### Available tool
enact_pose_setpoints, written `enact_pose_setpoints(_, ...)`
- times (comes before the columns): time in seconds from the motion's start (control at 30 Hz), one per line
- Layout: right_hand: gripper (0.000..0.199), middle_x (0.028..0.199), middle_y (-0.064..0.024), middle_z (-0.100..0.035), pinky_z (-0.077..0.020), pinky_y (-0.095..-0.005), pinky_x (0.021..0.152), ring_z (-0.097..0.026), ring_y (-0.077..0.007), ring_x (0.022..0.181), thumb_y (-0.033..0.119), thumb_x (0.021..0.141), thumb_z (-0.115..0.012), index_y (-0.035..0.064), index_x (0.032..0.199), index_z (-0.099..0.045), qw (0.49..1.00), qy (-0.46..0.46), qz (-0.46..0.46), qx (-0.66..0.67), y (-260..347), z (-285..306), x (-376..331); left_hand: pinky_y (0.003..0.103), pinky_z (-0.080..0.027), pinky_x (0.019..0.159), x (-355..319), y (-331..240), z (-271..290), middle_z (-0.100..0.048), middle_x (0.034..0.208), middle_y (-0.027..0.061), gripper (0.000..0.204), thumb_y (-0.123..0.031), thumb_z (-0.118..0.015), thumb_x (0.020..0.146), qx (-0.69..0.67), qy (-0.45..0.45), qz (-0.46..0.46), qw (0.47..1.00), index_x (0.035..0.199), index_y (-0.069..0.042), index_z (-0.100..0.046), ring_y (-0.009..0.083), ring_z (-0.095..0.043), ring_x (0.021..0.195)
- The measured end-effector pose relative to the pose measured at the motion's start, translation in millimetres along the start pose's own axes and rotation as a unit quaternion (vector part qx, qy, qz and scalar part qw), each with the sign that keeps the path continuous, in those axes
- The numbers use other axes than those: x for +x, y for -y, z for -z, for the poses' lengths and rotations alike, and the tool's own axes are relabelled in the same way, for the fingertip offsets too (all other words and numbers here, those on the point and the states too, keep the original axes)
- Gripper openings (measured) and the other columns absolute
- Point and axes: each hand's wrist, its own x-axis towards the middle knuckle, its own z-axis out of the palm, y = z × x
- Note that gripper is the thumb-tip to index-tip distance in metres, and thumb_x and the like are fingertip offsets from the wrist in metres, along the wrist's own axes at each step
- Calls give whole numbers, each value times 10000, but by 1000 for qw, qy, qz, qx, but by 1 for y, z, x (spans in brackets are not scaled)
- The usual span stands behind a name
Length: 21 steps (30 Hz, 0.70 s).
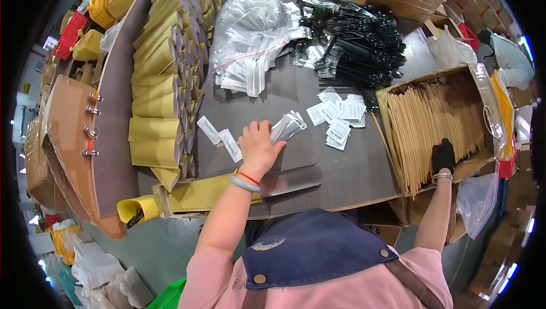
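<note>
My left hand (259, 145) is bare, with fingers spread over the grey tabletop, and nothing shows in its grip. Just right of its fingertips lie small clear packets (288, 126); beside it on the left are white printed slips (230, 145). A yellow sleeve (213, 194) lies under my left forearm, next to a shiny translucent strip (296, 180). My right hand (442, 156), in a black glove, rests on thin wooden sticks (421, 127) packed in an open cardboard box (483, 90). Its fingers are mostly hidden, so their grip cannot be made out.
Yellow paper sleeves (156, 101) stand in a long row at left. Toward the back are a clear bag of white packets (247, 36) and a heap of black plastic-wrapped pieces (364, 47). More white slips (338, 115) lie mid-table. A yellow tube (139, 209) sits at the front left edge.
</note>
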Motion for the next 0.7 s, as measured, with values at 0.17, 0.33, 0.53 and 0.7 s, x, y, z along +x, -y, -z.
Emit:
enact_pose_setpoints(0.17,226,1090,-248,-595,-451,-474,873,-565,-405,1038,161,920,-474,10,1082,-520,992,43,-113,43,16,17,-1,444,-425,799,6,1,1,-558,1031,76,412,-240,-818,688,26,18,-20,999,1027,-97,-633,297,-521,991)
enact_pose_setpoints(0.33,272,1188,-234,-600,-448,-443,883,-566,-380,1110,188,1001,-430,-24,1130,-541,961,-260,-11,90,38,23,-15,421,-431,743,8,2,1,-619,865,119,374,-187,-812,694,-8,9,-62,998,1010,-99,-633,299,-596,819)
enact_pose_setpoints(0.53,242,1053,-129,-659,-493,-330,880,-629,-229,965,117,961,-543,-19,1158,-579,951,-118,113,261,171,24,-13,407,-446,792,-32,-24,42,-625,846,104,347,-178,-812,684,-179,268,-54,945,978,-95,-647,299,-599,809)
enact_pose_setpoints(0.7,305,1086,-158,-647,-509,-428,842,-624,-349,996,232,833,-662,80,1097,-648,978,0,165,127,244,27,34,385,-450,835,-29,-42,32,-603,965,79,380,-170,-810,669,-70,145,-218,963,1004,-85,-650,289,-556,934)
